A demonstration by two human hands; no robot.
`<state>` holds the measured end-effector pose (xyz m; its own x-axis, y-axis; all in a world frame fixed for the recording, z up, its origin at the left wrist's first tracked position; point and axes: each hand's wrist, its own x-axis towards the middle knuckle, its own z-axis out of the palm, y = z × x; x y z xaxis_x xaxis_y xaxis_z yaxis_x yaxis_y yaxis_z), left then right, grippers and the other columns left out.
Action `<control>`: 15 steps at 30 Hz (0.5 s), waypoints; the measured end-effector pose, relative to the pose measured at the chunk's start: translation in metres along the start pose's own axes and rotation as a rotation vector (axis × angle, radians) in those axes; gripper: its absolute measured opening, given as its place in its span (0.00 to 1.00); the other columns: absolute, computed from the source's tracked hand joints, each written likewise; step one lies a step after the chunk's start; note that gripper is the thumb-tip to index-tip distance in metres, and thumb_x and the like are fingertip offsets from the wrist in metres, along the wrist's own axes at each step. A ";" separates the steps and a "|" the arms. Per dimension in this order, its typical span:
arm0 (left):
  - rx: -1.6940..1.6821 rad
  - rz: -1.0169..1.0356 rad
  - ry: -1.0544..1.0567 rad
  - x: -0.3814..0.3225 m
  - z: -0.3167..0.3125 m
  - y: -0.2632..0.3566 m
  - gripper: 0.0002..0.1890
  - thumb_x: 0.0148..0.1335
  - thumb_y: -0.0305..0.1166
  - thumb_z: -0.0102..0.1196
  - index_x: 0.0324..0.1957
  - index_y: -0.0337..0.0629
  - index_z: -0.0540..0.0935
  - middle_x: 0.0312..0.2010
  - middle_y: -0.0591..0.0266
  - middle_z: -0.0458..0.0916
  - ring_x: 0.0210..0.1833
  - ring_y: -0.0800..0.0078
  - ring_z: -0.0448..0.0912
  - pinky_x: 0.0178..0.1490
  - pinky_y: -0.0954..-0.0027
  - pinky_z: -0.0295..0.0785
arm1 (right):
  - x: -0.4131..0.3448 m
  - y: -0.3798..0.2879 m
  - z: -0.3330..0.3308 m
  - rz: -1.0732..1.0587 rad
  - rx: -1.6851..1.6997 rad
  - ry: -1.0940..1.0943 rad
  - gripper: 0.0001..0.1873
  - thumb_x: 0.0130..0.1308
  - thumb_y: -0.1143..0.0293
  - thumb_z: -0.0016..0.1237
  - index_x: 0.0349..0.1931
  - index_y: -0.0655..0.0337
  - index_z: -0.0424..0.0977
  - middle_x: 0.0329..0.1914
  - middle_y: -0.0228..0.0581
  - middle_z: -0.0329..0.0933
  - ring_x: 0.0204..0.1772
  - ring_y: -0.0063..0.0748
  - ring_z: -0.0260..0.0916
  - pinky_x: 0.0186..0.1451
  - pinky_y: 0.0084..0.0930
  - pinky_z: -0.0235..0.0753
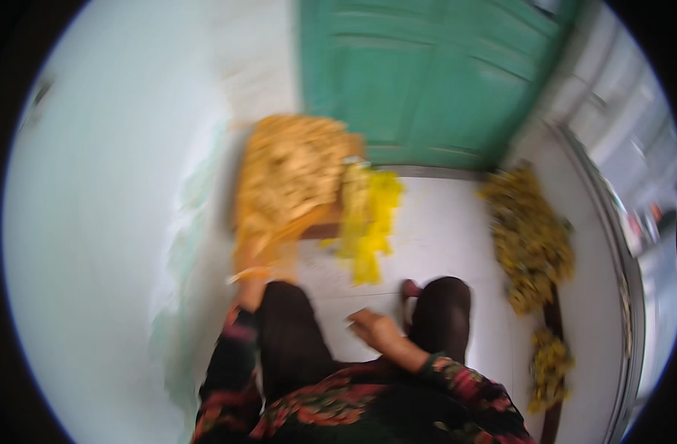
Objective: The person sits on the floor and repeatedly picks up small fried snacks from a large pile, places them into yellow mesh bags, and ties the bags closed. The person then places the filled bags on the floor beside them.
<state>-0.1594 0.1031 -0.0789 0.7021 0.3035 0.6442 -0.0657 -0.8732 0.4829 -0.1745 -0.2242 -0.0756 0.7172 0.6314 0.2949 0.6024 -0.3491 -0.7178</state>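
My left hand [253, 289] is at the near end of an orange bag [283, 236], thin and see-through. The bag's pale rim lies around my wrist, and my fingers are blurred behind the film. Many small tan pieces [299, 166] fill the bag, which rests on a low brown wooden support [324, 230] by the wall. My right hand [376, 332] hangs between my knees with bent fingers, apart from the bag; blur hides whether it holds anything. Bright yellow strips [374, 222] hang beside the bag, down towards the floor.
A green panelled door [422, 89] stands ahead. Bunches of yellowish-brown material [530, 238] lie along the right wall, with a smaller bunch [549, 372] nearer me. On the left is a pale wall [116, 194] with peeling paint. The floor [438, 222] is white tile.
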 end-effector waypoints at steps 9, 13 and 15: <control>0.113 -0.396 -0.462 -0.027 -0.081 -0.018 0.12 0.48 0.26 0.52 0.37 0.37 0.74 0.28 0.46 0.75 0.33 0.49 0.75 0.40 0.58 0.70 | -0.057 -0.003 0.021 0.120 0.025 -0.171 0.10 0.54 0.66 0.51 0.34 0.60 0.73 0.33 0.47 0.74 0.38 0.51 0.73 0.42 0.39 0.73; -0.265 -0.773 -0.331 -0.005 -0.138 0.069 0.09 0.57 0.34 0.53 0.35 0.39 0.74 0.20 0.62 0.74 0.19 0.74 0.70 0.21 0.76 0.64 | -0.057 -0.004 0.005 0.211 0.030 -0.071 0.11 0.54 0.64 0.51 0.35 0.59 0.73 0.34 0.46 0.75 0.38 0.50 0.74 0.42 0.39 0.73; -0.414 -0.809 -0.284 0.000 -0.140 0.114 0.09 0.56 0.33 0.54 0.35 0.40 0.74 0.22 0.62 0.74 0.20 0.76 0.69 0.22 0.76 0.64 | -0.054 -0.004 0.003 0.248 0.217 -0.007 0.12 0.56 0.62 0.51 0.35 0.60 0.73 0.32 0.46 0.75 0.37 0.50 0.73 0.42 0.38 0.73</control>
<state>-0.2660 0.0569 0.0593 0.7874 0.6048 -0.1193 0.3078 -0.2181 0.9261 -0.2168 -0.2553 -0.0905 0.8301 0.5502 0.0902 0.3203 -0.3381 -0.8849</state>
